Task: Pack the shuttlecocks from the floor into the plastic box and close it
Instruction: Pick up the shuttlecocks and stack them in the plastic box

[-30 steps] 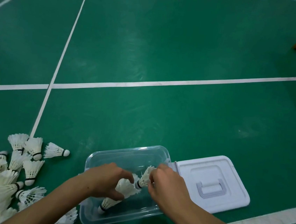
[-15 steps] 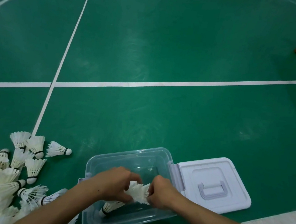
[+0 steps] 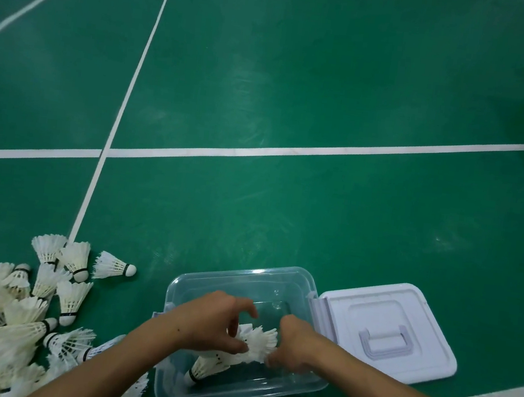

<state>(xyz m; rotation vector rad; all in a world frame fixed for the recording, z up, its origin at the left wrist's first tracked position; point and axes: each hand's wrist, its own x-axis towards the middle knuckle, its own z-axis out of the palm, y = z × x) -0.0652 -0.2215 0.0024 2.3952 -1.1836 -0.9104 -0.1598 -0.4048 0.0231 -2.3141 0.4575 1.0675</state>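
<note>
Both hands are down inside the clear box (image 3: 234, 386), working on the shuttlecocks that already lie in it. A second ago the right hand (image 3: 295, 344) held a single shuttlecock up near the box's right rim; since then that hand has come down and inward, and its shuttlecock now seems pushed into the feather skirt of the stack (image 3: 231, 355) that the left hand (image 3: 212, 321) holds. The left hand's thumb and fingers (image 3: 232, 344) pinch the feathers from the left, with the forefinger arched above; the right hand's fingers are curled in against the feathers from the right, though blur hides just how they grip. The stack lies tilted in the box, its dark-banded cork end low toward the near wall. So one more shuttlecock looks to have been nested, which saves room in a small box. Most of the job is left, by my reckoning: a large pile (image 3: 15, 318) waits on the green floor (image 3: 284, 217) to the left of the box, with one shuttlecock (image 3: 114, 267) lying apart at its far edge. The white lid (image 3: 385, 331) lies flat on the floor just beside the box's right side, handle up, so closing is not yet near.
</note>
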